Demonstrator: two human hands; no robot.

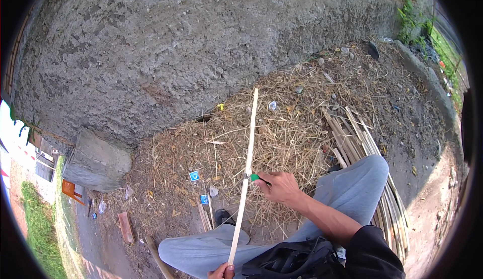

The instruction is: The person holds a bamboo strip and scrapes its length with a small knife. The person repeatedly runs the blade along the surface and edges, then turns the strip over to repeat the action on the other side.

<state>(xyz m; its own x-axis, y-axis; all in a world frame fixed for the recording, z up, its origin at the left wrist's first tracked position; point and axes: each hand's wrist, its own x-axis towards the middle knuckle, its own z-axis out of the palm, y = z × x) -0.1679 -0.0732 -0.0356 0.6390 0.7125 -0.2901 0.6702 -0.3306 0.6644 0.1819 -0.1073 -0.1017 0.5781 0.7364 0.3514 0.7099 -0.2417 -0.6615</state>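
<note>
A long, pale bamboo strip (243, 198) runs from the lower edge up toward the wall, leaning a little to the right. My left hand (222, 271) grips its near end, fingers closed around it, partly cut off by the lower edge. Around a knife with a green and black handle (255, 177), my right hand (283, 188) is closed. The knife's short blade, mostly hidden, meets the strip near its middle. Thin shavings (282, 153) lie thick on the ground beneath and beyond the strip.
A rough grey wall (201, 42) rises ahead. Bundled bamboo strips (382, 193) lie right of my bent knee (347, 178). At left stand a concrete block (98, 160) and a reddish brick (126, 227). Small blue packets (194, 176) litter the dirt.
</note>
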